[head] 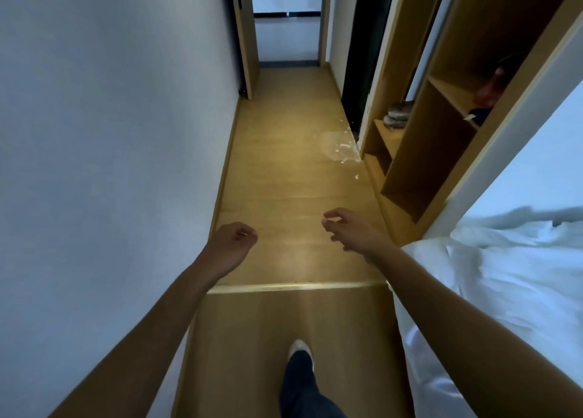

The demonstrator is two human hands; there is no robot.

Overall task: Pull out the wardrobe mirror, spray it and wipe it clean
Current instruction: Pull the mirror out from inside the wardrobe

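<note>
Approach stage: my left hand (235, 239) and right hand (348, 230) hold nothing, fingers loosely curled. The wardrobe (419, 152) stands ahead-right; next, reach inside for the mirror.

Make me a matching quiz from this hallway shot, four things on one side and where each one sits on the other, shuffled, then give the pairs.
Things:
1. wardrobe
2. bedding
3. white patch
4. shoe

Places:
A. bottom middle, on the floor
B. lower right, beside the right arm
C. on the floor by the wardrobe's far corner
D. right side, open shelves

Pairs: 1-D, 2-B, 3-C, 4-A
</note>
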